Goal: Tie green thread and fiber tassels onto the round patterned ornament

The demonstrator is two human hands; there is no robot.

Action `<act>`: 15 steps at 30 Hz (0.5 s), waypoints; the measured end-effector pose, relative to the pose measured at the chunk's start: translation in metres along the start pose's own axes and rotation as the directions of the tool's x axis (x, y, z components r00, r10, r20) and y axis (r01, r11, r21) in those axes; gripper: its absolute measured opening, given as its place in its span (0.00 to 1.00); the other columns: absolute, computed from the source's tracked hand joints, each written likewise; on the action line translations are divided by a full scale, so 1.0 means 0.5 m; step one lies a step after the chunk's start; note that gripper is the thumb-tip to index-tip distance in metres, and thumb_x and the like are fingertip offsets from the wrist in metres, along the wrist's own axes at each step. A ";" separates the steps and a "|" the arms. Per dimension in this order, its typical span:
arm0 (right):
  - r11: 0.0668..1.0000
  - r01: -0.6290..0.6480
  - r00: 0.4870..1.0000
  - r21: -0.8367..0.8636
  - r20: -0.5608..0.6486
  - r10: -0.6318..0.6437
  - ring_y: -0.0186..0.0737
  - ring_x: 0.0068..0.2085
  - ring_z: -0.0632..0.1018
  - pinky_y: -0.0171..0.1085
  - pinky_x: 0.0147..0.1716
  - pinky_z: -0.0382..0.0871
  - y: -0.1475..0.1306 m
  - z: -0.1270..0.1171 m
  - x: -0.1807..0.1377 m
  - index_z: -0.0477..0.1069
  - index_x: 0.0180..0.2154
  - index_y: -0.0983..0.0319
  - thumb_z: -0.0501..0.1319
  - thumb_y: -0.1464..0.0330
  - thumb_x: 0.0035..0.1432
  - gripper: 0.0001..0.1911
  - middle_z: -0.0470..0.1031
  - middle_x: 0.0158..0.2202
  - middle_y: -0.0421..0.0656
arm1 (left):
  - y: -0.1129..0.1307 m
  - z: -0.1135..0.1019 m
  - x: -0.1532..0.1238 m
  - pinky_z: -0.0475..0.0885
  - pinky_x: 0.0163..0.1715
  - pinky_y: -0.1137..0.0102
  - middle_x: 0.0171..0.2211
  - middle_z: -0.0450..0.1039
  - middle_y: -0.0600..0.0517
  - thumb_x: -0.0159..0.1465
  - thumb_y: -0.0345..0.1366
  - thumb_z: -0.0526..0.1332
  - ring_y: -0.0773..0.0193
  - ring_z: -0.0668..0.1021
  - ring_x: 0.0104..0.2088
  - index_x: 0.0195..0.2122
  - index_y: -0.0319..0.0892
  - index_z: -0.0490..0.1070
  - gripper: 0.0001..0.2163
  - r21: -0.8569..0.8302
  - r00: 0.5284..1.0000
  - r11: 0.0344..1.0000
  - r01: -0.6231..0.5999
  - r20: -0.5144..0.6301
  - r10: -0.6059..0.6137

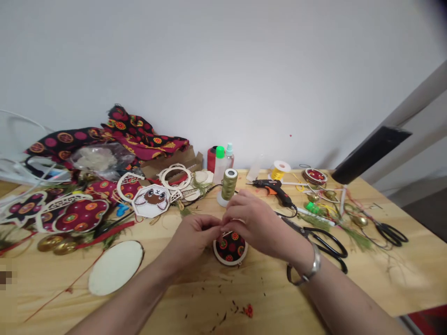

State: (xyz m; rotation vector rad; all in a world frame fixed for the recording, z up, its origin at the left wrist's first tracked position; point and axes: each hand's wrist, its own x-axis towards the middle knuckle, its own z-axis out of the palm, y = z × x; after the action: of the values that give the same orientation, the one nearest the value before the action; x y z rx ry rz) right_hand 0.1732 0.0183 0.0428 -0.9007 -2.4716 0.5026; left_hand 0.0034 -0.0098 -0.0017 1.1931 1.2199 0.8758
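Observation:
A round ornament (231,247) has dark fabric with red and orange flowers inside a pale wooden ring. My left hand (195,236) comes from the left with thumb and forefinger pinched at the ornament's upper left edge. Over its upper right, my right hand (256,222) bends down with the fingers closed together. The fingertips of both hands meet at the top of the ornament, and what lies between the right fingers is hidden. Just behind the hands stands a spool of olive thread (229,184). Black-handled scissors (328,246) lie partly under my right forearm.
A pale oval disc (117,267) lies left of my left forearm. Patterned cloth (139,132), wooden frames and a sheep-face plaque (152,200) crowd the left. Behind and right are a glue gun (274,188), yellow spool (279,171) and second scissors (391,234). Fabric scraps (247,311) lie in front.

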 end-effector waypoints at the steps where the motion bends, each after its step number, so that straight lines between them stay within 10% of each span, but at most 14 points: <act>1: 0.996 -0.007 1.000 0.087 0.004 0.007 0.35 0.35 0.67 0.34 0.35 0.60 0.010 0.001 0.003 0.73 0.27 0.63 0.59 0.75 0.54 0.06 0.70 0.29 0.40 | -0.002 0.001 -0.001 0.62 0.23 0.75 0.21 0.74 0.53 0.52 0.38 0.65 0.69 0.69 0.22 0.25 0.38 0.77 0.07 -0.022 0.998 1.000 0.017 0.058 -0.016; 8: 0.766 -0.284 0.955 0.576 0.097 0.281 0.29 0.25 0.65 0.30 0.24 0.59 0.054 0.042 0.010 0.70 0.26 0.64 0.60 0.70 0.52 0.05 0.67 0.23 0.36 | -0.012 -0.003 0.002 0.46 0.14 0.77 0.16 0.66 0.57 0.50 0.38 0.67 0.78 0.57 0.13 0.23 0.38 0.75 0.08 -0.367 0.992 0.926 0.095 0.116 -0.055; 15: 0.795 -0.263 0.937 0.547 -0.053 0.346 0.32 0.27 0.70 0.32 0.28 0.62 0.039 0.071 0.002 0.71 0.27 0.63 0.59 0.68 0.54 0.06 0.72 0.25 0.39 | -0.002 0.002 0.006 0.46 0.13 0.79 0.16 0.64 0.58 0.48 0.36 0.69 0.80 0.54 0.13 0.20 0.36 0.72 0.09 -0.537 0.996 0.843 0.034 -0.055 -0.075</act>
State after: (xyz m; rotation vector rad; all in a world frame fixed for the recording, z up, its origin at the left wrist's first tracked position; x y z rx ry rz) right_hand 0.1631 0.0267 0.0044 -1.0485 -1.8883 1.1255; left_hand 0.0050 -0.0074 -0.0035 0.6722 0.9659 1.1346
